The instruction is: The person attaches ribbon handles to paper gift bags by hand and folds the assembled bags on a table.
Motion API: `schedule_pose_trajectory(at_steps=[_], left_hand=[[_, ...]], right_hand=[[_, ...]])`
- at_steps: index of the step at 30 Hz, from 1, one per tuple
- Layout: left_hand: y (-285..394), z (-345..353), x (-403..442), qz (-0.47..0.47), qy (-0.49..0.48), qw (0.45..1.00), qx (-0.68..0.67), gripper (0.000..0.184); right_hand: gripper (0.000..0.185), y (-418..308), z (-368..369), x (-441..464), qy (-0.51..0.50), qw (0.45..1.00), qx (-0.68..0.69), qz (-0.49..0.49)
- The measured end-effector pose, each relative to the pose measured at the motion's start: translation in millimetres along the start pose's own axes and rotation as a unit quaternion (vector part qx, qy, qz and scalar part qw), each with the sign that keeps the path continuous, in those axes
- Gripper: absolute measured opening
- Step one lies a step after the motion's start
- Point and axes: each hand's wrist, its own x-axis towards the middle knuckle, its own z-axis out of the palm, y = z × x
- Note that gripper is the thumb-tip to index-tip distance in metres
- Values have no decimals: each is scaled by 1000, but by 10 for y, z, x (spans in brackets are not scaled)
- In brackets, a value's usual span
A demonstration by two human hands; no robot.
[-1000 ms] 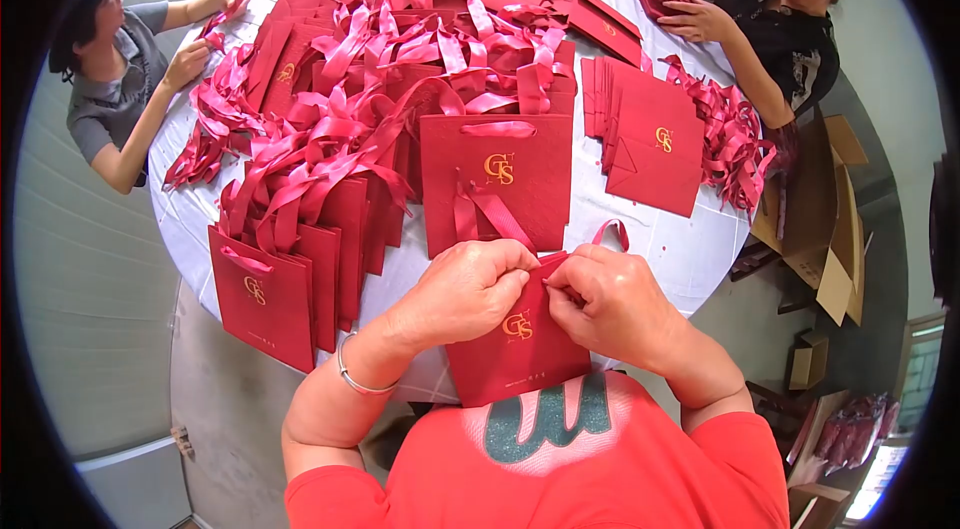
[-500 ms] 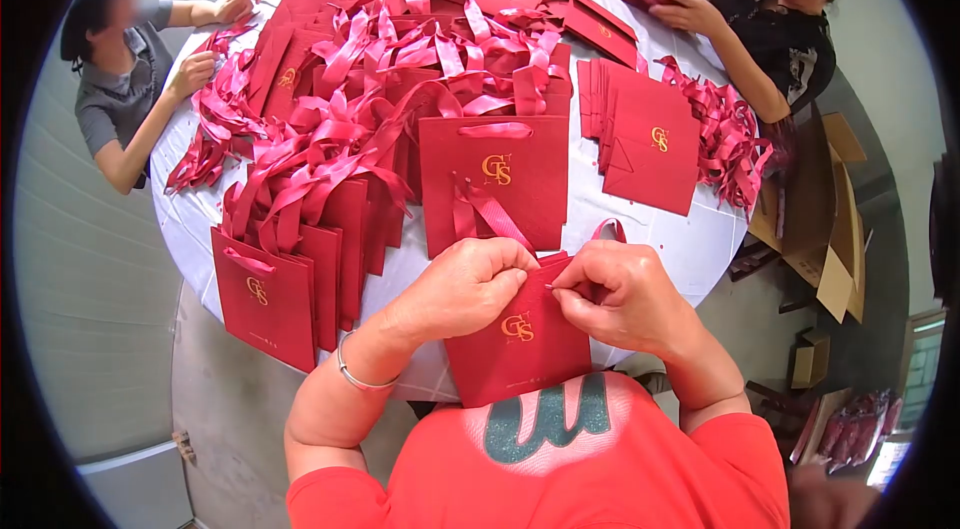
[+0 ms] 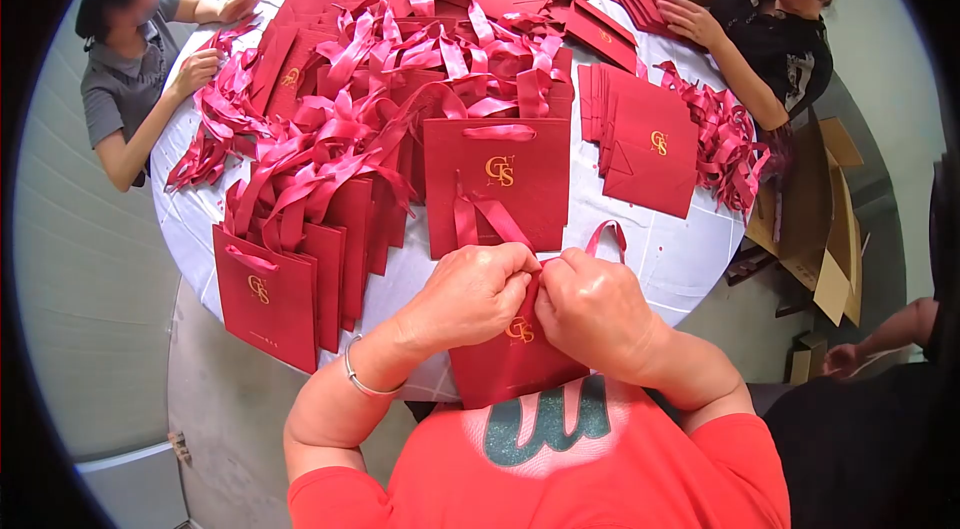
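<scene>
A red paper bag [image 3: 515,374] with a gold logo stands upright against my chest at the table's near edge. My left hand [image 3: 480,291] is closed in a pinch at its top edge, where a pink ribbon [image 3: 495,219] runs to the fingers. Close beside it, my right hand [image 3: 597,314] is also closed at the top edge, covering part of the logo. Both hands seem to pinch the ribbon, though the fingertips are mostly hidden. Behind my right hand rises a ribbon loop [image 3: 613,231]. Just beyond, another red bag [image 3: 500,179] stands with its ribbon handle attached.
Finished-looking bags [image 3: 265,299] stand in rows at left. Flat bags [image 3: 650,144] and loose ribbons [image 3: 725,134] lie at right on the white tablecloth [image 3: 660,254]. Two people work across the table. An open carton [image 3: 835,219] and another person's arm [image 3: 890,334] are at right.
My right hand has moved left and turned, closing up to my left hand over the bag's top edge. The co-worker at right has lowered the bags. Another person's arm has appeared at lower right.
</scene>
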Motion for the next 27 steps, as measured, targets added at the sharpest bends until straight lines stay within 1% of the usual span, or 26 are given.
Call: schedule_pose_trajectory(at_steps=[1, 3, 4, 6, 8, 10, 11, 13, 14, 16, 17, 18, 19, 20, 21, 22, 23, 24, 25, 26, 27], left_hand=[[-8, -2, -5, 0, 0, 1000, 0, 17], [-31, -3, -10, 7, 29, 999, -37, 18], [-36, 2, -10, 8, 30, 999, -37, 18], [-43, 25, -19, 44, 54, 997, -29, 18], [-14, 13, -18, 34, 45, 998, -19, 18], [20, 0, -20, 24, 36, 999, -6, 18], [36, 6, -28, 20, 32, 999, -17, 18], [75, 25, -45, 25, 36, 999, -24, 17], [78, 27, -48, 27, 35, 999, -23, 17], [81, 30, -43, 47, 44, 998, -4, 18], [73, 52, -43, 48, 43, 998, -3, 18], [60, 89, -44, 58, 70, 996, 19, 19], [61, 116, -49, 69, 96, 992, 42, 21], [81, 128, -57, 71, 97, 992, 44, 21], [105, 139, -65, 77, 111, 989, 67, 22], [125, 151, -70, 84, 125, 985, 89, 24], [97, 188, -65, 105, 146, 978, 101, 27], [105, 197, -67, 107, 147, 978, 102, 27], [114, 204, -71, 128, 148, 973, 118, 27], [122, 211, -75, 149, 150, 968, 135, 27], [121, 223, -76, 150, 151, 968, 136, 27]], right_hand=[[9, 36, 11, 15, 0, 1000, 0, 0], [11, 177, -10, 72, 12, 986, 165, -16], [12, 215, -65, 88, -3, 970, 240, 24], [13, 223, -31, 89, 2, 964, 261, 40], [13, 243, 14, 68, 9, 957, 284, 57], [15, 285, 32, 48, 35, 970, 241, -7], [15, 298, -24, 54, 37, 970, 242, -7], [15, 358, -198, 96, 6, 966, 258, -10], [15, 432, -203, 116, 5, 949, 313, -32], [15, 531, -254, 170, -71, 885, 459, 23], [11, 543, -370, 188, -171, 860, 463, 132], [11, 564, -357, 223, -169, 860, 463, 131], [11, 588, -322, 257, -191, 864, 452, 110], [12, 603, -306, 295, -212, 868, 441, 88], [11, 593, -329, 341, -243, 846, 460, 115], [11, 624, -327, 390, -241, 847, 460, 114], [12, 675, -301, 443, -292, 832, 462, 94], [12, 725, -269, 495, -342, 814, 463, 75], [12, 767, -239, 549, -371, 803, 463, 62], [12, 780, -250, 616, -370, 803, 462, 61], [12, 772, -259, 694, -438, 775, 449, 85]])
